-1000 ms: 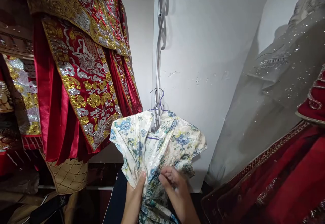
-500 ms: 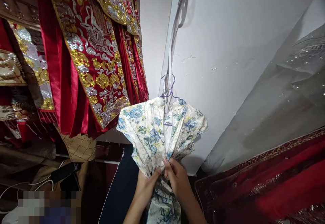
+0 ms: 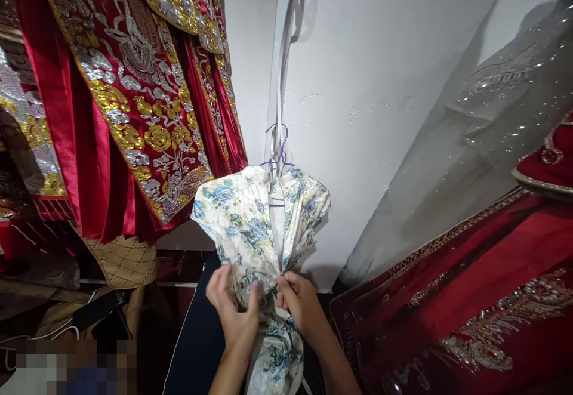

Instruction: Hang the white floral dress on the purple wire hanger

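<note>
Floral dress [image 3: 250, 216] above, both hands' grip below

left hand [image 3: 235, 308], right hand [image 3: 301, 302], fingers apparently pinched

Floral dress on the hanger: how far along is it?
Done: the floral dress hangs on a purple hanger against the white wall. In hand: the left hand and right hand bunch the fabric at its waist. Left: the gathered cloth is only gripped, with no tie or clip visible.
</note>
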Action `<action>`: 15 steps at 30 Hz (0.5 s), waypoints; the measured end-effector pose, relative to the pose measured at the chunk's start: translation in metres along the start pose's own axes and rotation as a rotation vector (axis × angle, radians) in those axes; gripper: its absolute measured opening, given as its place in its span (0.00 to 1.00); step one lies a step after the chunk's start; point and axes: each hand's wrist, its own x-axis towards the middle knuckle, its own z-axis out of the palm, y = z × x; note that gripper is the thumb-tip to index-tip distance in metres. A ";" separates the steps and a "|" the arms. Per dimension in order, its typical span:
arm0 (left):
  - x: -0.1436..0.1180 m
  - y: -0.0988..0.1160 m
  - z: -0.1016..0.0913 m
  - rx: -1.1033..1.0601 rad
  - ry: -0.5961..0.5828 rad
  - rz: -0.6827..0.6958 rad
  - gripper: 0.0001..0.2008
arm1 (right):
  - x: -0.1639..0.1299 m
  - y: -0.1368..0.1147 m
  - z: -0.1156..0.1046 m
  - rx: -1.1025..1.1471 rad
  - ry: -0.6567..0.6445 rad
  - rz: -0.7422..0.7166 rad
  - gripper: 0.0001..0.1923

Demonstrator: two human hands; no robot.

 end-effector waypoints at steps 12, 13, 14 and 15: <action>0.015 -0.018 0.013 0.118 -0.687 0.145 0.12 | 0.072 -0.088 -0.041 0.468 0.083 -0.048 0.16; 0.017 -0.021 0.014 0.146 -0.716 0.160 0.11 | 0.087 -0.105 -0.048 0.498 0.088 -0.091 0.15; 0.020 -0.022 0.015 0.177 -0.744 0.174 0.11 | 0.100 -0.120 -0.053 0.524 0.116 -0.120 0.14; 0.024 -0.022 0.016 0.212 -0.774 0.184 0.10 | 0.111 -0.133 -0.055 0.522 0.142 -0.147 0.13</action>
